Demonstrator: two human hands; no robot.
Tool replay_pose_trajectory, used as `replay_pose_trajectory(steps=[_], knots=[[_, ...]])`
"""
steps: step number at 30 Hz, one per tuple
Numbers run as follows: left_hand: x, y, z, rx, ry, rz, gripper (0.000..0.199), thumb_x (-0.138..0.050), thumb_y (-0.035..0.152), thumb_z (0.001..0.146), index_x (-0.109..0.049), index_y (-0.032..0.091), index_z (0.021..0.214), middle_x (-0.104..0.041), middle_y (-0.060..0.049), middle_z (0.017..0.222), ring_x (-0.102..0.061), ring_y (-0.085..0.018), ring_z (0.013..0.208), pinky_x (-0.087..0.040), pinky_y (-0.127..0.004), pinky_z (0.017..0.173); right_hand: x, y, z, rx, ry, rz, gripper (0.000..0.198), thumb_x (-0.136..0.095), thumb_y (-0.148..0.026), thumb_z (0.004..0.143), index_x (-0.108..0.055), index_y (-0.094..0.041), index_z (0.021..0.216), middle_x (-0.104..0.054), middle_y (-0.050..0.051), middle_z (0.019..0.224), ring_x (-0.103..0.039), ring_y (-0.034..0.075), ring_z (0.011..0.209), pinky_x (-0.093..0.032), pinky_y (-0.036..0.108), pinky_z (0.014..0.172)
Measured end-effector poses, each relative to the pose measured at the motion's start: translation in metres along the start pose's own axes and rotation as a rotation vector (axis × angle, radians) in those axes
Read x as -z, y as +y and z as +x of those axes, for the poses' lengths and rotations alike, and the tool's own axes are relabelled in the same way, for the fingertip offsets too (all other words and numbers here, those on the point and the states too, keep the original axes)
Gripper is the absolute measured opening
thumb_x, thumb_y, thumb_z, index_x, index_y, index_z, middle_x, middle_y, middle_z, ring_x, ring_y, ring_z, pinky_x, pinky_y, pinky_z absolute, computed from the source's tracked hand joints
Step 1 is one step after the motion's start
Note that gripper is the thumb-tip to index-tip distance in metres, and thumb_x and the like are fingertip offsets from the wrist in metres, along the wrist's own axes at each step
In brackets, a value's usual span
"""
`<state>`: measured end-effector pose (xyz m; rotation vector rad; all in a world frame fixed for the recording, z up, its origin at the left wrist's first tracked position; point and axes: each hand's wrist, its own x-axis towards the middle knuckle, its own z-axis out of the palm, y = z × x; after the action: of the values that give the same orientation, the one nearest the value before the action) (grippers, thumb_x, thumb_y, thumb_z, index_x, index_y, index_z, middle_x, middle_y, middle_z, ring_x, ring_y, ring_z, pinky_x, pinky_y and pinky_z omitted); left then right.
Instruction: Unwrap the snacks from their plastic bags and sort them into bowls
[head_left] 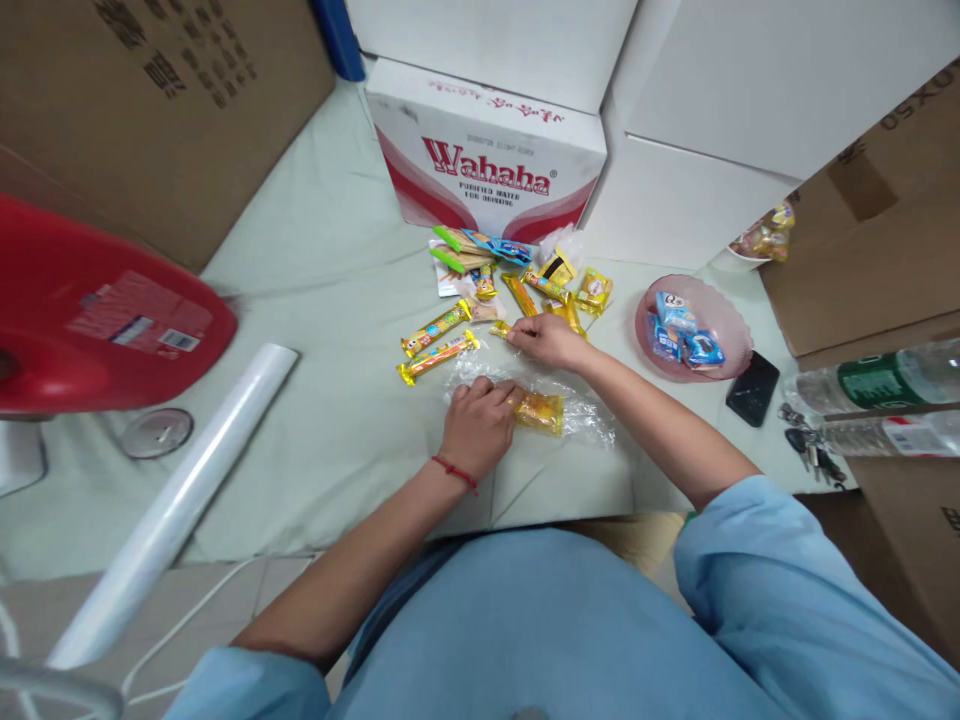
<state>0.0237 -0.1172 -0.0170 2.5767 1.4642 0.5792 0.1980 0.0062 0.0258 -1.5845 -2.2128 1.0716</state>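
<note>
My left hand [480, 428], with a red cord at the wrist, has its fingers bent down on a clear plastic bag [589, 412]. A yellow snack packet [540, 412] lies at its fingertips, on or in the bag; which one I cannot tell. Just beyond, my right hand [551, 342] is closed on the end of a small yellow-wrapped snack [500, 328]. Two yellow snack bars [437, 328] rest to the left. Behind the hands lies a pile of wrapped snacks, among them green-ended packets [459, 258], a blue packet [510, 250] and a square yellow packet [595, 290].
A pink bowl [731, 318] with blue packets stands right, near a phone [753, 388], keys [810, 445] and plastic bottles [874, 385]. A Wahaha carton [487, 165] and white boxes block the back. On the left are a red jug [112, 310] and a white roll [180, 500].
</note>
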Motion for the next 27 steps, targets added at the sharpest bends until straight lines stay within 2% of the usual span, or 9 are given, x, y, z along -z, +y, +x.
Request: replay_pose_trajectory(steps=[3,6,9,12,15,18,21,24,27], knots=[[0.002,0.005,0.002,0.070,-0.001,0.066,0.029,-0.055,0.023,0.100,-0.078,0.028,0.118,-0.075,-0.010,0.124,-0.059,-0.032,0.100,-0.039,-0.048,0.080,0.000,-0.008,-0.012,0.115,0.081,-0.003,0.027,-0.055,-0.030,0.100,-0.072,-0.014,0.087,-0.062,-0.001,0.074,-0.052,0.014,0.072,-0.035,0.025,0.069],[0.002,0.010,-0.001,0.153,0.007,0.095,0.028,-0.051,0.028,0.103,-0.079,0.028,0.107,-0.073,-0.011,0.104,-0.058,-0.032,0.096,-0.037,-0.046,0.078,-0.010,-0.021,-0.036,0.192,0.144,-0.120,0.026,-0.053,-0.026,0.104,-0.073,-0.015,0.091,-0.067,0.005,0.087,-0.058,0.016,0.082,-0.038,0.026,0.077],[-0.003,0.012,-0.005,0.217,0.008,0.055,0.029,-0.052,0.025,0.102,-0.077,0.023,0.088,-0.073,-0.011,0.092,-0.061,-0.031,0.097,-0.037,-0.047,0.080,-0.032,-0.031,-0.069,0.154,0.123,-0.290,0.029,-0.049,-0.025,0.107,-0.074,-0.017,0.096,-0.065,0.006,0.091,-0.057,0.017,0.080,-0.038,0.027,0.073],[-0.008,0.005,-0.010,0.283,0.041,-0.036,0.021,-0.058,0.024,0.097,-0.075,0.020,0.085,-0.076,-0.011,0.091,-0.064,-0.032,0.104,-0.039,-0.052,0.091,-0.061,-0.033,-0.099,0.132,0.096,-0.386,0.028,-0.050,-0.025,0.108,-0.072,-0.017,0.123,-0.066,0.009,0.101,-0.058,0.020,0.085,-0.043,0.029,0.075],[-0.010,-0.012,-0.019,0.332,0.126,-0.216,0.021,-0.061,0.025,0.090,-0.076,0.022,0.105,-0.078,-0.011,0.104,-0.065,-0.032,0.114,-0.041,-0.053,0.100,-0.083,-0.028,-0.121,0.190,0.146,-0.450,0.043,-0.056,-0.025,0.106,-0.059,-0.013,0.147,-0.066,0.016,0.118,-0.058,0.026,0.106,-0.048,0.036,0.093],[-0.009,-0.034,-0.029,0.465,0.302,-0.359,0.028,-0.055,0.026,0.090,-0.073,0.022,0.112,-0.075,-0.010,0.111,-0.064,-0.028,0.112,-0.046,-0.049,0.102,-0.094,-0.024,-0.134,0.200,0.175,-0.503,0.048,-0.060,-0.022,0.103,-0.057,-0.017,0.150,-0.061,0.018,0.135,-0.053,0.029,0.117,-0.048,0.043,0.101],[-0.009,-0.046,-0.033,0.673,0.467,-0.306,0.035,-0.049,0.036,0.097,-0.068,0.019,0.121,-0.069,-0.015,0.122,-0.059,-0.031,0.121,-0.043,-0.054,0.111,-0.098,-0.024,-0.139,0.185,0.176,-0.505,0.048,-0.057,-0.018,0.103,-0.057,-0.020,0.151,-0.060,0.018,0.141,-0.052,0.030,0.119,-0.050,0.047,0.102],[-0.011,-0.043,-0.028,0.676,0.396,-0.229,0.042,-0.057,0.049,0.096,-0.067,0.017,0.122,-0.055,-0.022,0.147,-0.041,-0.039,0.145,-0.032,-0.064,0.120,-0.100,-0.025,-0.139,0.184,0.188,-0.463,0.049,-0.056,-0.018,0.103,-0.057,-0.020,0.152,-0.059,0.019,0.141,-0.052,0.032,0.120,-0.051,0.051,0.103],[-0.012,-0.033,-0.020,0.598,0.347,-0.228,0.028,-0.073,0.044,0.085,-0.069,0.021,0.100,-0.051,-0.019,0.153,-0.033,-0.043,0.151,-0.032,-0.068,0.120,-0.100,-0.024,-0.140,0.200,0.193,-0.415,0.050,-0.057,-0.016,0.101,-0.059,-0.020,0.151,-0.060,0.019,0.141,-0.052,0.033,0.121,-0.051,0.052,0.104]])
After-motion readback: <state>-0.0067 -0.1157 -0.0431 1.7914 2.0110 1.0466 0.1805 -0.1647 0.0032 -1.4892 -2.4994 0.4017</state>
